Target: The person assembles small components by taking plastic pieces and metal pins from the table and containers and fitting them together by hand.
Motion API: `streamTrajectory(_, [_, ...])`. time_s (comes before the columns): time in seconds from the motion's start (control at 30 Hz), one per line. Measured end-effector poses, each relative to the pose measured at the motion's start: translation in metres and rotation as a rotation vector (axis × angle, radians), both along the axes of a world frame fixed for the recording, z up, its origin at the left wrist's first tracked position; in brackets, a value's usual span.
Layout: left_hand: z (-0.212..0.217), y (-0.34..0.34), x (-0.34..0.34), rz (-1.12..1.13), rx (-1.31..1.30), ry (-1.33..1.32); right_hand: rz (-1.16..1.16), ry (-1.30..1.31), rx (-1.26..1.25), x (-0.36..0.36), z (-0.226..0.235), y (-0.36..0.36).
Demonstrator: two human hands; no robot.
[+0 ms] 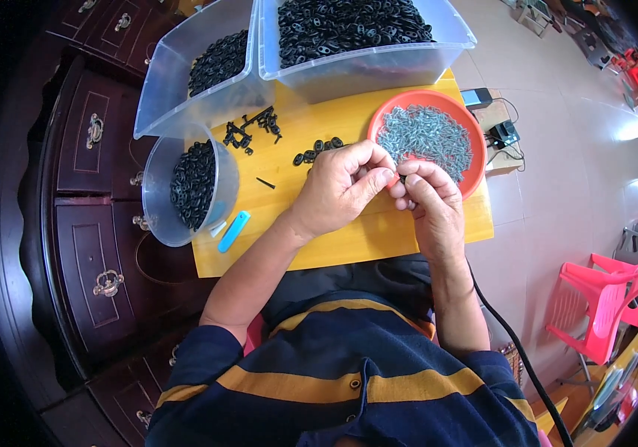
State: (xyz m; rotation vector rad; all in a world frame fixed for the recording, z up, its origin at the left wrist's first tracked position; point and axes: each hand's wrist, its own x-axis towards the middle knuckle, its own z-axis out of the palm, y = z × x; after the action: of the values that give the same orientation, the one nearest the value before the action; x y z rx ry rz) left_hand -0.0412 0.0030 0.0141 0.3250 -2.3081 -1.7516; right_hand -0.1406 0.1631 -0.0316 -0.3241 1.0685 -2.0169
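My left hand (345,182) and my right hand (436,208) meet at the near-left rim of an orange bowl (477,127). Between the right thumb and fingers shows a bit of a small black plastic piece (402,179). The left thumb and forefinger are pinched together right beside it; whatever they grip is hidden. Small silvery metal parts (427,138) fill much of the bowl. Just beyond my left hand lies a little group of black oval pieces with holes (319,149) on the yellow table (311,249).
Two large clear bins (356,63) (163,97) with black pieces stand at the back. A clear round tub (224,186) holds more at left, near a light-blue tool (234,232) and black scraps (248,132). Dark drawers (84,261) flank the left; a pink chair (605,298) stands right.
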Motion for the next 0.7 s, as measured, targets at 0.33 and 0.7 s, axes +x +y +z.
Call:
streamTrajectory(0.33, [-0.0001, 0.0024, 0.0014, 0.023, 0.055, 0.069, 0.103, -0.207, -0.043, 0.0015, 0.0074, 0.0002])
streamTrajectory(0.7, [-0.0034, 0.0041, 0.0006, 0.022, 0.113, 0.070, 0.194, -0.208, -0.116, 0.0004, 0.0006, -0.0008])
